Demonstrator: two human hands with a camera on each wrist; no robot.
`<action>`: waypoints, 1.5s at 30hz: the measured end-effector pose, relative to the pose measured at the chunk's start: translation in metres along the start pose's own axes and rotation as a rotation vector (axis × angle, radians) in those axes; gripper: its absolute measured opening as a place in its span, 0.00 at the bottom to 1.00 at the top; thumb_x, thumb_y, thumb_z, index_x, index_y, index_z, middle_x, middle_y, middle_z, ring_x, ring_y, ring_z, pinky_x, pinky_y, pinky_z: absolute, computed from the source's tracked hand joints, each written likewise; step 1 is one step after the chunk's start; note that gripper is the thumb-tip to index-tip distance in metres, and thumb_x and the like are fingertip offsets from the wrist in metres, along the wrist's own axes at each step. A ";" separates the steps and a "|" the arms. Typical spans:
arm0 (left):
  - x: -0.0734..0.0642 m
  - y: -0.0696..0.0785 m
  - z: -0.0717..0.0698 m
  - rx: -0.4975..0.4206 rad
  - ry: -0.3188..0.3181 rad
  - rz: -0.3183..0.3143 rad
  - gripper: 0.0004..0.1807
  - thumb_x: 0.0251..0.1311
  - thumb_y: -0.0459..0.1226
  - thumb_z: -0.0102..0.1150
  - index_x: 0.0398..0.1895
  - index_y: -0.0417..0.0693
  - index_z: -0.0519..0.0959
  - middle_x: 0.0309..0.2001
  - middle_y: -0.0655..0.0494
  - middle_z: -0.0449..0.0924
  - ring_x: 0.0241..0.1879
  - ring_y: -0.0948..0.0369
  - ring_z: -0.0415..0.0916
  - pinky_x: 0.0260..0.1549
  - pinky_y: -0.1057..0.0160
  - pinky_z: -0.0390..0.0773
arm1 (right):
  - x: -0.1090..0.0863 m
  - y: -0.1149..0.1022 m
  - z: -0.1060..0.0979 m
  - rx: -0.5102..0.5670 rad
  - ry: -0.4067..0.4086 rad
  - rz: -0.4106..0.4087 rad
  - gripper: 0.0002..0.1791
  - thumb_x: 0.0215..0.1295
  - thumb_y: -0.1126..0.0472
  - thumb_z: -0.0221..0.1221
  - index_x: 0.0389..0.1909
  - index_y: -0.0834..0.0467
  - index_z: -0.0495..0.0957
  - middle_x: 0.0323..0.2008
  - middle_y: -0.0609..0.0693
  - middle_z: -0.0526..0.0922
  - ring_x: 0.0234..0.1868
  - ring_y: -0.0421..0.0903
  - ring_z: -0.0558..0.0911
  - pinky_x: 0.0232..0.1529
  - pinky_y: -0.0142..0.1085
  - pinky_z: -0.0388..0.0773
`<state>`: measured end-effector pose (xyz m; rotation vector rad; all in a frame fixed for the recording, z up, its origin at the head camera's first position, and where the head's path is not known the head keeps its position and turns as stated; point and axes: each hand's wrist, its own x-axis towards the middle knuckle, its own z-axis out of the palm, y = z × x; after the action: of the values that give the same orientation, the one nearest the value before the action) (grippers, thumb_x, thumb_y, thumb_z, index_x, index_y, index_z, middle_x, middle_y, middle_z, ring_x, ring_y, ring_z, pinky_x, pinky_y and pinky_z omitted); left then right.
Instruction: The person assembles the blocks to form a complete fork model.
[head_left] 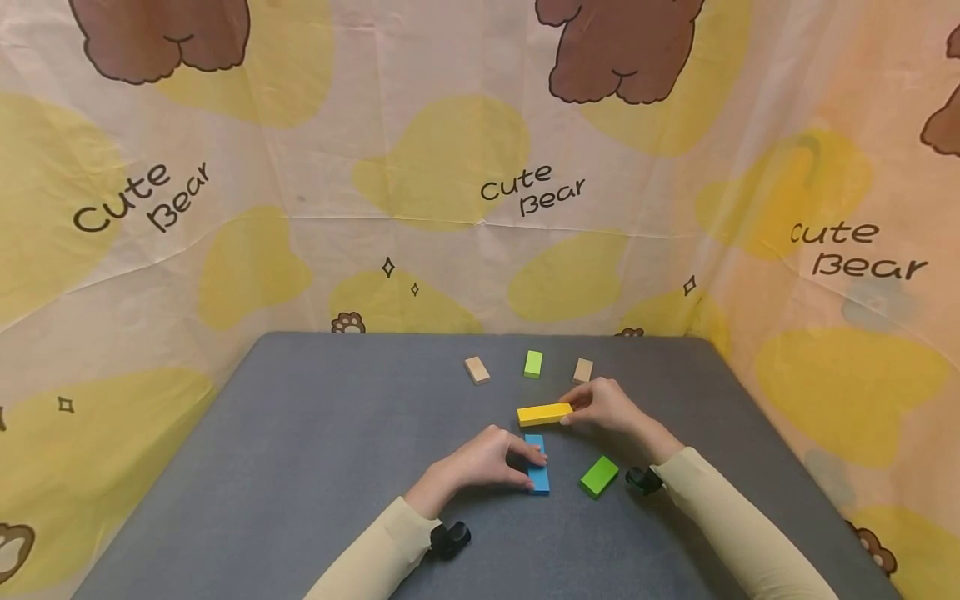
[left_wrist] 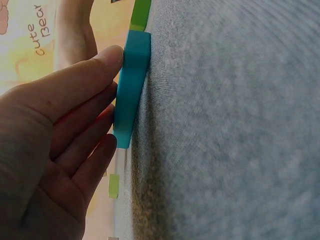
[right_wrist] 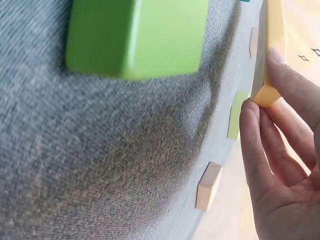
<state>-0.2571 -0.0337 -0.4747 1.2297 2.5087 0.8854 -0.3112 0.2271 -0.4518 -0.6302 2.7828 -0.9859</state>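
My left hand [head_left: 487,457] is at a flat blue wooden block [head_left: 537,479] lying lengthwise on the table; thumb and fingers hold it. In the left wrist view the blue block [left_wrist: 131,95] has the thumb near one end and fingertips along its edge. Just beyond, my right hand [head_left: 609,408] pinches one end of a long yellow block [head_left: 542,414], which points left. The right wrist view shows the yellow block [right_wrist: 266,92] raised off the table between thumb and fingers. A green block [head_left: 599,477] lies right of the blue one, beneath the right forearm.
Along the back of the grey table [head_left: 300,433] lie a plain wooden block [head_left: 477,370], a light green block [head_left: 533,364] and another plain wooden block [head_left: 582,371]. A printed bear curtain [head_left: 450,167] hangs around the table's back and sides.
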 end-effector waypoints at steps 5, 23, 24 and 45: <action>0.000 0.000 0.000 -0.002 0.005 0.003 0.19 0.51 0.46 0.71 0.50 0.61 0.84 0.49 0.69 0.85 0.56 0.74 0.78 0.54 0.73 0.77 | 0.002 -0.002 0.002 -0.007 -0.006 -0.005 0.19 0.51 0.52 0.71 0.44 0.56 0.86 0.41 0.52 0.89 0.36 0.40 0.83 0.43 0.37 0.85; 0.001 -0.002 0.002 -0.009 -0.007 -0.007 0.19 0.53 0.47 0.70 0.50 0.63 0.84 0.49 0.71 0.85 0.54 0.75 0.78 0.54 0.73 0.77 | 0.008 -0.005 0.011 -0.037 -0.046 -0.002 0.19 0.50 0.52 0.72 0.42 0.56 0.86 0.37 0.50 0.89 0.32 0.38 0.81 0.36 0.30 0.82; 0.001 -0.002 0.002 -0.007 -0.006 -0.005 0.19 0.53 0.47 0.70 0.50 0.63 0.84 0.49 0.71 0.85 0.54 0.75 0.78 0.54 0.73 0.77 | 0.008 -0.005 0.011 -0.038 -0.049 0.005 0.19 0.50 0.51 0.72 0.42 0.56 0.86 0.37 0.50 0.89 0.32 0.38 0.81 0.36 0.29 0.81; 0.001 -0.003 0.002 0.005 0.009 0.015 0.19 0.52 0.46 0.71 0.50 0.61 0.84 0.49 0.71 0.85 0.53 0.77 0.77 0.51 0.76 0.76 | 0.010 -0.011 0.017 -0.014 -0.138 -0.012 0.14 0.51 0.56 0.72 0.39 0.56 0.86 0.36 0.50 0.88 0.33 0.39 0.83 0.39 0.34 0.85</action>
<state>-0.2588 -0.0332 -0.4783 1.2505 2.5130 0.8907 -0.3121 0.2052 -0.4579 -0.6894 2.6715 -0.8897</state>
